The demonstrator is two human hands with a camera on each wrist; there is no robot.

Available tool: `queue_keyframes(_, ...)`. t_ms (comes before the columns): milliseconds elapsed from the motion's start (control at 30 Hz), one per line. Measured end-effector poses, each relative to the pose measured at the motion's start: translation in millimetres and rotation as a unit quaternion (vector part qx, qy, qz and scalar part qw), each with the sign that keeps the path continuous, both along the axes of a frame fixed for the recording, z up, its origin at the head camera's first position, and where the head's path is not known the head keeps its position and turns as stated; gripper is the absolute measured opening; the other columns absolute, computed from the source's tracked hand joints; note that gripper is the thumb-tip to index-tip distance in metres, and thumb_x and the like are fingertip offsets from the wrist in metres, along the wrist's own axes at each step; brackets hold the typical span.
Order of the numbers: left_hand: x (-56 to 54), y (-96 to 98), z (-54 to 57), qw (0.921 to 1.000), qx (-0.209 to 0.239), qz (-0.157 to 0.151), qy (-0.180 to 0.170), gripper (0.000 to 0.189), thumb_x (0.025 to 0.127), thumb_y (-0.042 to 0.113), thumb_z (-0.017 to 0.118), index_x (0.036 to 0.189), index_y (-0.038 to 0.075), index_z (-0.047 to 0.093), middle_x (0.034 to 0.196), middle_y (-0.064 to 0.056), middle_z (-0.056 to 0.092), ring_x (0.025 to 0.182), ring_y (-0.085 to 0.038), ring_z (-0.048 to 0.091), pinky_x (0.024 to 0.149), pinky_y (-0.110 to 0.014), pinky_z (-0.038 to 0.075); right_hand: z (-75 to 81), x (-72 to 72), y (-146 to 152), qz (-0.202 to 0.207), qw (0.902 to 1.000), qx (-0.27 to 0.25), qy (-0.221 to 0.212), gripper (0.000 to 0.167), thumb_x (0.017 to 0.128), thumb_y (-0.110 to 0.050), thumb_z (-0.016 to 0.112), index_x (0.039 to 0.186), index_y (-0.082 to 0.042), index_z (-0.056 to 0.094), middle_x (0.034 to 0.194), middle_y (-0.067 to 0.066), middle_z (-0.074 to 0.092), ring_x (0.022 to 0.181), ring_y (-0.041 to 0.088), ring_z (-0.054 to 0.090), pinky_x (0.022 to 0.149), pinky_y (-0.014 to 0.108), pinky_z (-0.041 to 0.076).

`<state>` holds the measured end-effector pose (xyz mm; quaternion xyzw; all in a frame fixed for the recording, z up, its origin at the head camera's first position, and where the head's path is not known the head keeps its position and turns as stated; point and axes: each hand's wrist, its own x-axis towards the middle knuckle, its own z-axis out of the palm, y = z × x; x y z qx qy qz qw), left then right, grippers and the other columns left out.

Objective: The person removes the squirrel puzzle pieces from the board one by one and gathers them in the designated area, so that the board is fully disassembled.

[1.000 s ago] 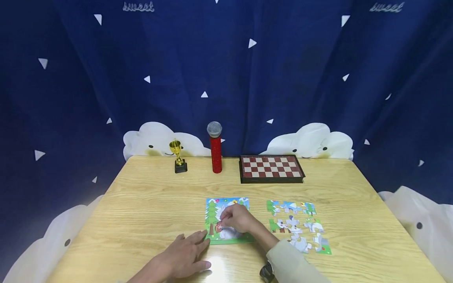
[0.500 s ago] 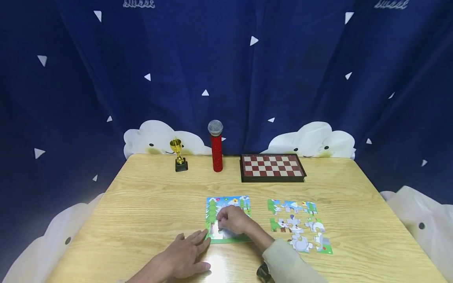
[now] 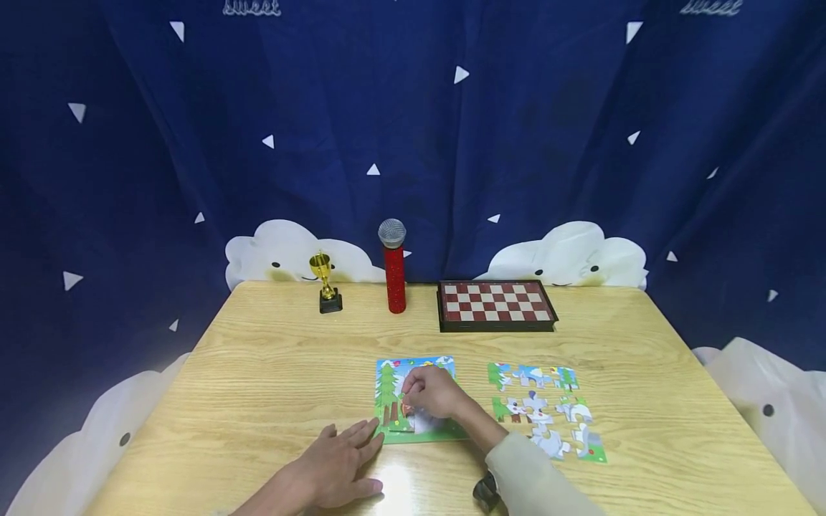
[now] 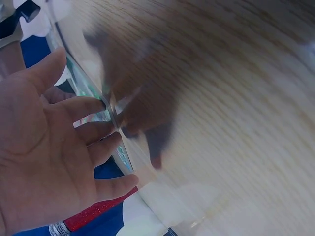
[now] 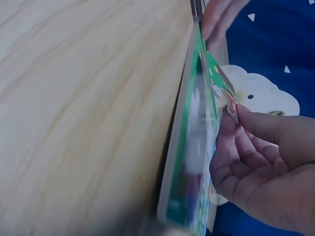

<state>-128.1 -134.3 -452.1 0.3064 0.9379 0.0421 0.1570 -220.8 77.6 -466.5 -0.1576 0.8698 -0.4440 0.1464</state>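
Observation:
In the head view my right hand (image 3: 435,393) is over a puzzle board (image 3: 387,380) with a printed forest scene. Its thumb and fingers pinch a jigsaw piece (image 3: 401,423) with green and reddish-brown print, at the board's lower left. The right wrist view shows this jigsaw piece (image 5: 216,73) tilted against the board, gripped by one end. My left hand (image 3: 338,466) lies with fingers spread on the table, fingertips touching the board's lower left corner. Part of the board is hidden under my right hand.
Several loose jigsaw pieces (image 3: 550,446) lie in rows right of the board. At the table's (image 3: 271,358) back stand a small gold trophy (image 3: 325,279), a red microphone (image 3: 395,276) and a checkered game board (image 3: 493,304). A blue curtain (image 3: 361,107) hangs behind.
My right hand first shifted left and down with the jigsaw piece, then slightly up and right. The piece's green face now shows at the board's lower left. My left hand stays put.

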Motion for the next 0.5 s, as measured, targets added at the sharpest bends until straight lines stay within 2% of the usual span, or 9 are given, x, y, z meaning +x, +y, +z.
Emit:
queue_keyframes(267,-0.3,0.3,-0.9,1.0,0.005,0.005,0.001,0.073,0.088,0.061,0.048,0.143,0.013,0.043,0.154,-0.008,0.033,0.14,-0.026,0.036,0.105,-0.06,0.034,7.3,5.1,44.7,0.021,0.9991,-0.032,-0.017,0.005,0.085,-0.002,0.061,0.09,0.0,0.062,0.065,-0.003,0.05,0.054,0.006,0.039,0.049,0.016,0.033)
queue_keyframes(367,-0.4,0.4,-1.2,1.0,0.005,0.006,0.002,0.073,0.088,0.06,0.049,0.143,0.013,0.044,0.154,-0.008,0.034,0.14,-0.027,0.036,0.105,-0.06,0.034,11.7,8.1,62.8,0.035,0.9987,-0.033,-0.015,0.007,0.086,-0.002,0.058,0.092,0.001,0.062,0.067,-0.002,0.052,0.056,0.007,0.042,0.05,0.017,0.033)
queue_keyframes(500,-0.7,1.0,-1.1,0.9999,0.011,0.007,0.0,0.072,0.088,0.06,0.05,0.142,0.013,0.045,0.153,-0.009,0.035,0.139,-0.028,0.036,0.105,-0.061,0.034,17.4,14.4,87.8,0.033,0.9988,-0.031,-0.018,0.007,0.088,-0.002,0.057,0.092,0.002,0.061,0.071,0.003,0.057,0.06,0.011,0.048,0.05,0.018,0.035)
